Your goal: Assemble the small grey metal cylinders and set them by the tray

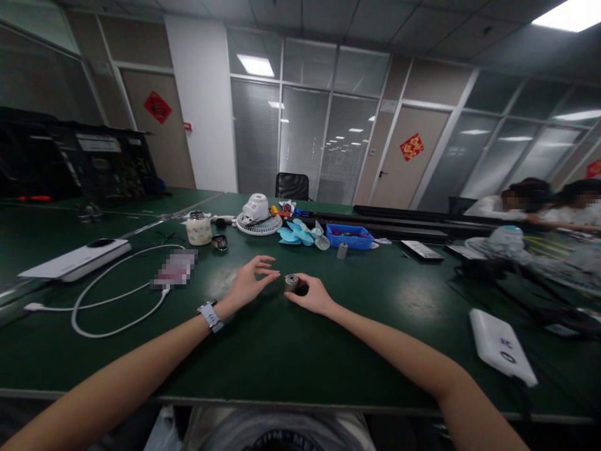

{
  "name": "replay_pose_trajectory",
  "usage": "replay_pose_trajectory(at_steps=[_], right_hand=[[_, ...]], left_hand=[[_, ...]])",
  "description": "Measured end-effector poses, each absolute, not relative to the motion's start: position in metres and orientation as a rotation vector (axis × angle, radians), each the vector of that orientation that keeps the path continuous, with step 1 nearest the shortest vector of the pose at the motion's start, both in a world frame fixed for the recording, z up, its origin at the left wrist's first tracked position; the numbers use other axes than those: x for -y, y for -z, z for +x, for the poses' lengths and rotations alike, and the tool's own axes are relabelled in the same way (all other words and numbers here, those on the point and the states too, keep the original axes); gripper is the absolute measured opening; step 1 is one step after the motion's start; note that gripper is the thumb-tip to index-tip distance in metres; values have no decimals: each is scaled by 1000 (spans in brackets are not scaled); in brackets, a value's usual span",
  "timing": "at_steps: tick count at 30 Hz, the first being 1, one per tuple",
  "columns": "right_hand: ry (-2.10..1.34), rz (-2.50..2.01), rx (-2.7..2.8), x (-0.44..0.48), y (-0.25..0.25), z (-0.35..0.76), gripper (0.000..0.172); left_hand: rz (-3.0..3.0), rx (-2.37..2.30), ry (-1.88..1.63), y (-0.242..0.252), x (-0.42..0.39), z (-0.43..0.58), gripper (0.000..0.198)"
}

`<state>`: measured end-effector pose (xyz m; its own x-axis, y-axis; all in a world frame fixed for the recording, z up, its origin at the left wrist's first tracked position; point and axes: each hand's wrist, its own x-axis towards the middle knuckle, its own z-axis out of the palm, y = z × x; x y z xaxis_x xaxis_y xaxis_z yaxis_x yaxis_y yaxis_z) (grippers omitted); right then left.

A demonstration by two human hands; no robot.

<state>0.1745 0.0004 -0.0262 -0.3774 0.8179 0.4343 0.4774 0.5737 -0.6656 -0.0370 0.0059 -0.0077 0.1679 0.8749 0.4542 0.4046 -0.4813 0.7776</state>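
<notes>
A small grey metal cylinder (291,285) with a round opening or recess in its top stands upright on the green table. My right hand (313,294) grips it from the right, thumb in front and fingers behind. Just to its left, my left hand (251,283) hovers with fingers apart and nothing between them, its fingertips close to the cylinder. A watch (211,316) with a pale strap is on my left wrist. A second, similar metal cylinder (342,251) stands farther back on the table.
Behind my hands are blue fan blades (300,233), a blue basket (350,237), a white fan part (257,216) and a patterned jar (198,228). A phone (174,269) with a white cable lies left. A white power bank (502,344) lies right. Other people sit at the far right.
</notes>
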Motion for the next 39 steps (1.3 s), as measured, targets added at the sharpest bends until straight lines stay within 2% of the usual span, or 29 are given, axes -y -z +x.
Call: replay_pose_trajectory(at_steps=[8, 18, 22, 28, 33, 36, 39], right_hand=[[-762, -1004, 1909, -7, 35, 177, 46], [-686, -1155, 1775, -22, 37, 196, 46], [-506, -1291, 1618, -55, 39, 255, 47], [-85, -1729, 1387, -101, 33, 341, 42], [-81, -1889, 1289, -115, 31, 359, 42], [-119, -1894, 1278, -115, 35, 359, 47], [70, -1825, 1291, -107, 35, 348, 65]], left_hand=[[2024, -1160, -940, 30, -10, -41, 51], [2009, -1142, -924, 32, -10, -42, 65], [1994, -1160, -936, 33, -12, -42, 59], [1902, -1187, -977, 28, -9, -40, 48], [1880, -1279, -1013, 22, -7, -40, 38], [1900, -1316, -1054, 21, -9, -40, 34], [1854, -1305, -1139, 25, -14, -41, 33]])
